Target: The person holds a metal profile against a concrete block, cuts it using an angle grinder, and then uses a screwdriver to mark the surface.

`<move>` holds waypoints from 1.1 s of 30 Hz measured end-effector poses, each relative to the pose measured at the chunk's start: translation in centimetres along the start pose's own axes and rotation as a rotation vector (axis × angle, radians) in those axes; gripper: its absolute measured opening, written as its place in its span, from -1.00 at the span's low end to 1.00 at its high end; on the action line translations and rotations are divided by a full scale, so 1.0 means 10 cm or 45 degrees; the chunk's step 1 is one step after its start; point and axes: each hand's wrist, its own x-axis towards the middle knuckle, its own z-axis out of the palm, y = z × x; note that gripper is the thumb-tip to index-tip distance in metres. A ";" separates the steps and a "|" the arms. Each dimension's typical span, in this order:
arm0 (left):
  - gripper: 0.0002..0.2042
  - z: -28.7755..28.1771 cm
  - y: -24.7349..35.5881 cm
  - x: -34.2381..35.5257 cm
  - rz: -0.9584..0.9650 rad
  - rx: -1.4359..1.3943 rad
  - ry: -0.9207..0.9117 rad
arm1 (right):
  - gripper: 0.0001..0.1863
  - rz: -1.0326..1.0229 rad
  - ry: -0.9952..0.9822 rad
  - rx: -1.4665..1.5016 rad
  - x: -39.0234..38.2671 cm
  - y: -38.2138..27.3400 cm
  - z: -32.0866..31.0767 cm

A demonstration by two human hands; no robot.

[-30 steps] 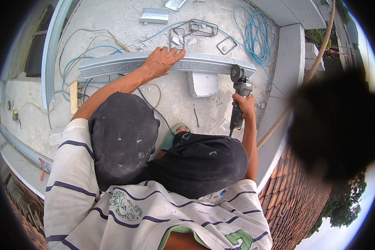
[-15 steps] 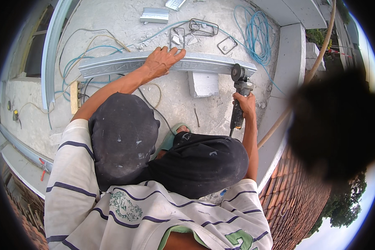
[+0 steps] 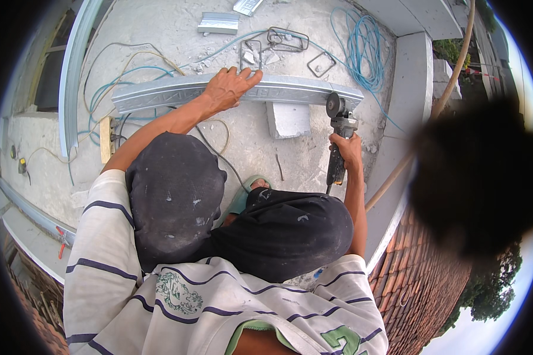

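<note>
L hand (image 3: pixel 230 89) lies on top of the long metal profile (image 3: pixel 296 89), approx. mid-length, palm down, fingers bent twd the far edge & slightly apart; can't tell if it grips or only presses. R hand (image 3: pixel 346 148) is wrapped round the body of the angle grinder (image 3: pixel 340 127), fingers closed, tool pointing away from the person. Grinder disc overlaps near edge of profile close to its R end; can't tell if they touch.

Profile runs L–R across the concrete floor (image 3: pixel 305 168), in front of the knees. Pale block (image 3: pixel 289 120) sticks out on its near side, approx. below mid, partly hidden by it. Beyond: bent wire frames (image 3: pixel 287 38), short metal offcut (image 3: pixel 218 22), blue coil (image 3: pixel 364 56) far R. More cables btwn profile & L wall. Wooden piece (image 3: pixel 106 139) stands by the L forearm; yellow-and-black tape measure (image 3: pixel 22 165) farther L, red-handled tool (image 3: pixel 60 244) lower L. Tiled roof (image 3: pixel 408 278) lower R, outside the low wall (image 3: pixel 405 89).
</note>
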 end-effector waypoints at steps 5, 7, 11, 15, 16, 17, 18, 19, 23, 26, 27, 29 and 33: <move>0.02 0.01 0.00 0.01 -0.006 -0.005 -0.009 | -0.62 -0.039 0.017 0.009 -0.01 -0.05 0.00; 0.02 0.02 0.00 0.01 -0.003 -0.004 -0.005 | -0.62 -0.041 0.010 -0.011 0.01 -0.05 -0.01; 0.02 0.03 0.00 -0.01 0.002 0.000 0.011 | -0.63 -0.042 0.002 -0.019 -0.01 -0.09 0.00; 0.01 0.01 0.00 0.00 0.004 -0.001 0.011 | -0.63 -0.030 0.010 -0.019 0.00 -0.07 0.00; 0.01 0.02 0.01 0.00 0.003 0.000 0.012 | -0.63 -0.030 0.011 -0.024 0.01 -0.06 -0.01; 0.01 0.03 0.00 0.01 0.002 0.001 0.012 | -0.63 -0.030 0.013 -0.029 0.01 -0.05 -0.01; 0.01 0.04 0.00 0.01 0.002 0.005 0.011 | -0.63 -0.028 0.011 -0.025 0.01 -0.04 -0.01; 0.01 0.04 0.00 0.01 0.000 0.008 0.009 | -0.63 -0.025 0.008 -0.021 0.00 -0.04 -0.01; 0.00 0.04 -0.01 0.01 0.011 -0.001 0.022 | -0.65 -0.025 0.013 -0.022 -0.03 -0.05 0.00; 0.00 0.05 -0.01 0.01 0.002 0.008 0.025 | -0.63 -0.044 -0.011 0.026 -0.01 -0.03 0.00; 0.00 0.05 -0.01 0.02 0.000 0.004 0.013 | -0.63 -0.037 -0.005 0.025 -0.01 -0.02 0.00; 0.00 0.03 0.01 0.02 -0.002 -0.005 -0.011 | -0.63 -0.020 0.009 0.023 0.00 0.00 0.00; 0.01 0.01 0.01 0.02 0.003 -0.005 -0.001 | -0.62 -0.016 0.013 -0.016 -0.01 -0.01 0.00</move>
